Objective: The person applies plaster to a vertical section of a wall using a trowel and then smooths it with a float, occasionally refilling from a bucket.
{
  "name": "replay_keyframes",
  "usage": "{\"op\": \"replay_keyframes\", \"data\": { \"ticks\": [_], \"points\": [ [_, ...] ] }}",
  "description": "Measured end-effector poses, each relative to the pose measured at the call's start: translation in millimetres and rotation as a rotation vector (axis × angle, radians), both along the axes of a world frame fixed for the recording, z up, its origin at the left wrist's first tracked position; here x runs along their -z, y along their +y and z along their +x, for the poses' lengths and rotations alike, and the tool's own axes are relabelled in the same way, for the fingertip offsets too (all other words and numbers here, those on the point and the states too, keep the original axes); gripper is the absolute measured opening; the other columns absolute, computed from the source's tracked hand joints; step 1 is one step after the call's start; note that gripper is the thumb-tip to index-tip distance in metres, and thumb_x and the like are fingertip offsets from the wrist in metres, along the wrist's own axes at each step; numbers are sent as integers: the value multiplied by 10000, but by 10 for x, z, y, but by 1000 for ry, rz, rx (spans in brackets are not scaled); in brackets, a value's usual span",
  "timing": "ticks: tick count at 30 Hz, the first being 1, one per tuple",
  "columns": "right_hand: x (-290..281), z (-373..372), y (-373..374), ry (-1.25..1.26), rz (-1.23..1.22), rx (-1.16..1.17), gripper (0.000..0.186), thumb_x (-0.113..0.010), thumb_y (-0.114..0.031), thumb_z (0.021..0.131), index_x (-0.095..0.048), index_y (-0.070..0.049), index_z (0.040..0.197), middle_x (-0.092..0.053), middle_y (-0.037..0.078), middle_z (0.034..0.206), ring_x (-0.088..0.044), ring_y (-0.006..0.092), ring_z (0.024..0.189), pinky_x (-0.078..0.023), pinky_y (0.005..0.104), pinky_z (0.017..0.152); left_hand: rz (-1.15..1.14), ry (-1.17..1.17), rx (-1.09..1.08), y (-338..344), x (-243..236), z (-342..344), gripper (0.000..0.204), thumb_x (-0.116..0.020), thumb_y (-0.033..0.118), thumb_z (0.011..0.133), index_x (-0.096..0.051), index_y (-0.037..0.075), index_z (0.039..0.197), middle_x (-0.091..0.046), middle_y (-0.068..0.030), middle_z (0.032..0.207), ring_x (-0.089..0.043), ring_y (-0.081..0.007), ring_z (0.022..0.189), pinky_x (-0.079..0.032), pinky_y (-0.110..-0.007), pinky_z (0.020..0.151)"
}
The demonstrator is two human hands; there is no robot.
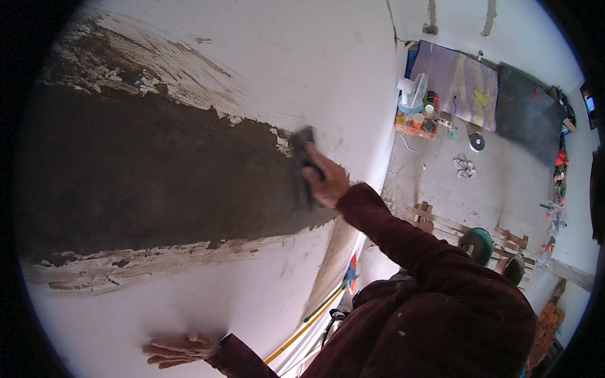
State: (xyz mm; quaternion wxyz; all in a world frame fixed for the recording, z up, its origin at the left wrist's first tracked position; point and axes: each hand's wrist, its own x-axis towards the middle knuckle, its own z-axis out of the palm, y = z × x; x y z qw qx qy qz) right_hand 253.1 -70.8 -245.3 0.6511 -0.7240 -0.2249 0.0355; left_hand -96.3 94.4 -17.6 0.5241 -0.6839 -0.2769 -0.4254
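Closest to the camera is a dark maroon sweater (428, 327), its back and sleeves filling the lower right and marked with a few pale specks. From its longer visible sleeve, the right hand (324, 181) reaches to the wall (283, 57), fingers curled and clamped around a dark trowel (301, 154). That trowel stands nearly upright in view, against the wall at the right end of a wide, dark band of plaster (138, 170); its outline is slightly blurred. Ragged, scraped edges run above and below the band, with white wall beyond them. Well apart from it, at the lower left, the left hand (181, 349) is spread open and holds nothing, its fingers pointing left beside the white wall below the band; whether the palm presses on it, I cannot tell. A yellow pole (304, 334) slants near the left sleeve. Across the floor (435, 195) to the right are a fan (413, 94), slippers (464, 168) and a green bucket (477, 246).
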Motion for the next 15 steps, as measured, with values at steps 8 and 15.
{"op": "replay_keyframes", "data": {
  "ticks": [8, 15],
  "points": [
    [-104, -53, 5, -318, 100, 31, 561, -625, -238, 945, -441, -186, 1473, -651, 171, 1153, -648, 347, 986, -524, 444, 833, -31, -20, 8, -69, -10, 62, 774, -70, 603, 1008, -324, 103, 1542, -263, -167, 1606, -146, -381, 1508, -15, -567, 1199],
    [-2422, 793, 274, -887, 347, 210, 499, -680, -274, 901, -549, -292, 1381, -614, 89, 770, -595, 297, 640, -481, 426, 578, 8, -23, -3, -28, -1, 103, 779, -65, 606, 1006, -334, 107, 1540, -265, -175, 1604, -159, -367, 1508, -5, -551, 1202]
  ]
}}
